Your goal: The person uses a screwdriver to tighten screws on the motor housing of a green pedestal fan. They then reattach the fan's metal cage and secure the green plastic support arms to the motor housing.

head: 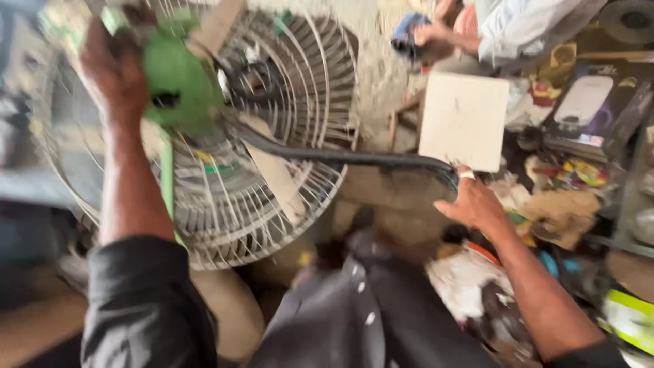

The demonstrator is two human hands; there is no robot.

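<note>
Left hand [112,71] is up at the top left, fingers wrapped tight on the green fan body [178,85], right at the hub of the wire fan guard [300,102]. Pic is blurry w/ motion, so finger detail is soft. The guard is a big round cage of pale wires, tilted toward the camera, filling the upper left and centre; a flat pale blade [276,174] shows behind the wires below the hub.

Right hand [473,201] sits right of the guard, fingers curled shut on the end of a dark curved bar [340,157]; the bar runs from the hand back to the hub. Ring on one finger.

Just above the right hand, a pale square board [463,119]. Right of the board: a dark box w/ a white oval shape [589,102] and mixed clutter. Above the board, another person's arm in a light sleeve [518,27], well apart from the guard. Below the guard, dark cloth on the person's lap [368,313].
</note>
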